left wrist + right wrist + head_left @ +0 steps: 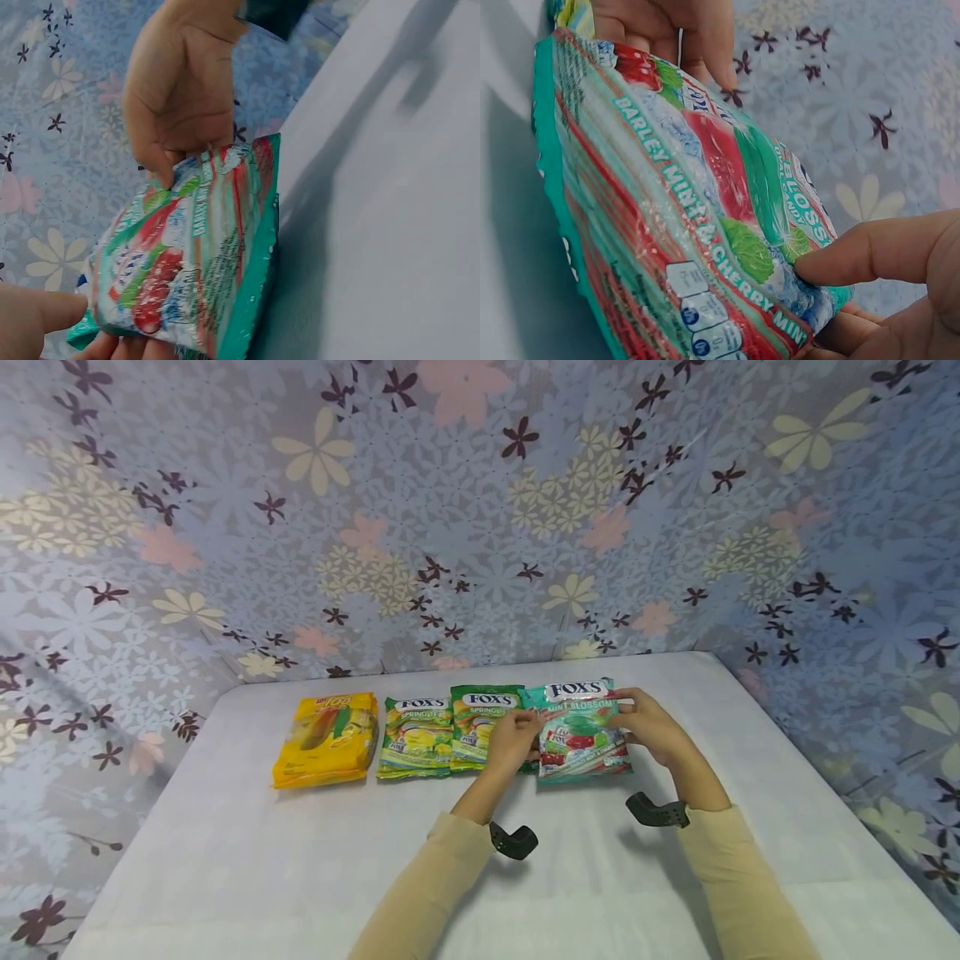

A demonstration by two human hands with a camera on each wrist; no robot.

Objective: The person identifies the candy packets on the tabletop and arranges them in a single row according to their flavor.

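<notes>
Both hands hold a teal Fox's Mint Blossom candy bag (579,737) by its two sides, at the right end of a row of bags. My left hand (513,742) pinches the bag's left edge, thumb in front and fingers behind. On the opposite edge, my right hand (649,727) grips it the same way, as the thumb (847,251) on the printed front shows in the right wrist view. Just left of it stand two green Fox's Spring Tea bags, one (480,714) partly covered by my left hand and another (415,739) beside it.
A yellow candy bag (327,739) with a mango picture lies at the left end of the row. The white-covered table (585,893) meets a flowered cloth backdrop (480,527) behind the bags. Dark bands with camera mounts (513,841) sit on both wrists.
</notes>
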